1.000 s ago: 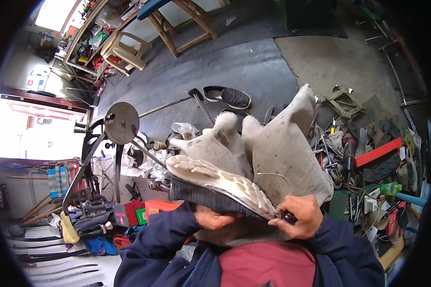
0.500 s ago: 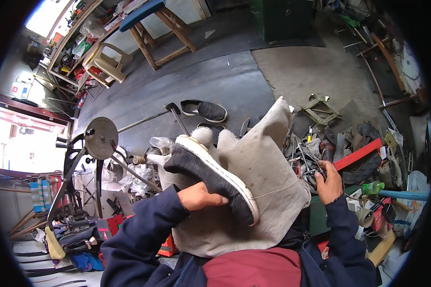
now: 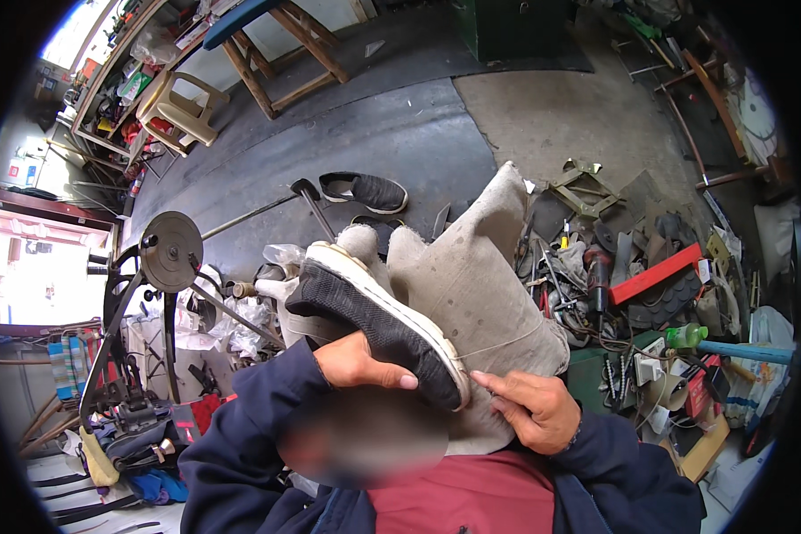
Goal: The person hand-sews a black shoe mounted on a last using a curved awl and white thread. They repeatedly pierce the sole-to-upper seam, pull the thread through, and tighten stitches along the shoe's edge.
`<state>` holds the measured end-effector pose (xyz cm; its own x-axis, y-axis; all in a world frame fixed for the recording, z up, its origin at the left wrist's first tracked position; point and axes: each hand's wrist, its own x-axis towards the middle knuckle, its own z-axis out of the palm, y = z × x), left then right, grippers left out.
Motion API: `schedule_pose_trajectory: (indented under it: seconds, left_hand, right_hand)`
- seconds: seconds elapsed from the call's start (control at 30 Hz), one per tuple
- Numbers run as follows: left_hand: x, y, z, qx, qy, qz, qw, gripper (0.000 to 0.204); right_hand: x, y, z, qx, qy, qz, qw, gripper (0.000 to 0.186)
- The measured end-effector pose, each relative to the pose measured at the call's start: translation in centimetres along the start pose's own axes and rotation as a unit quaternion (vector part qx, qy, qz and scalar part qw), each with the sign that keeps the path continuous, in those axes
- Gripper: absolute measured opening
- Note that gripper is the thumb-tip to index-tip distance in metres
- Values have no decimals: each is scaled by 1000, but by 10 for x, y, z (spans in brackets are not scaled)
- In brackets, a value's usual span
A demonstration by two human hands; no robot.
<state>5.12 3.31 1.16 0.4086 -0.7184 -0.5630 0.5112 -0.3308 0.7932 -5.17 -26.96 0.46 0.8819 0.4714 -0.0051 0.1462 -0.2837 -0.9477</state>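
Note:
A dark grey knit slip-on shoe (image 3: pixel 365 325) with a white sole lies tilted on its side across my lap. My left hand (image 3: pixel 358 363) is closed on its upper, thumb laid along the fabric. Close beside the sole's near end is my right hand (image 3: pixel 534 405), its index finger reaching to the sole edge and the other fingers curled. Whatever its fingertips hold, if anything, is too small to make out. A thin pale line like thread (image 3: pixel 507 353) runs from the sole across the beige cloth (image 3: pixel 472 276) over my legs.
Another dark slip-on shoe (image 3: pixel 365 191) rests on the floor ahead. At left stands a metal hand-wheel machine (image 3: pixel 171 252). Tools and scraps crowd the right, with a red bar (image 3: pixel 656 274) and a green bottle (image 3: pixel 685 335). A plastic stool (image 3: pixel 182 109) is far left.
My right hand has come left from the tool pile to the shoe's near end. The left hand keeps its hold on the shoe. The view has shifted slightly.

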Motion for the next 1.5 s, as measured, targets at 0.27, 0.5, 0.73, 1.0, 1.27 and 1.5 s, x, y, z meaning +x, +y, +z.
schedule_pose_trajectory:
  seconds: [0.27,0.5,0.73,1.0,1.27,1.5]
  left_hand:
    - [1,-5,0,-26,1,14,1000,53]
    - [5,-1,9,-14,-15,28,999,52]
    - [12,-1,36,-1,104,40,994,40]
    - [16,-13,35,-26,129,36,991,38]
    - [15,-18,33,-69,107,58,990,36]
    - [15,-20,31,-82,91,46,991,39]
  right_hand:
    - [2,-8,-6,-35,-42,35,998,46]
    - [28,-12,-28,24,-108,118,987,34]
    - [67,-15,-45,-15,-235,154,960,33]
    - [61,-16,-27,-40,-163,108,980,27]
    - [56,15,-31,99,-160,76,979,28]
    - [68,29,-45,140,-256,183,939,27]
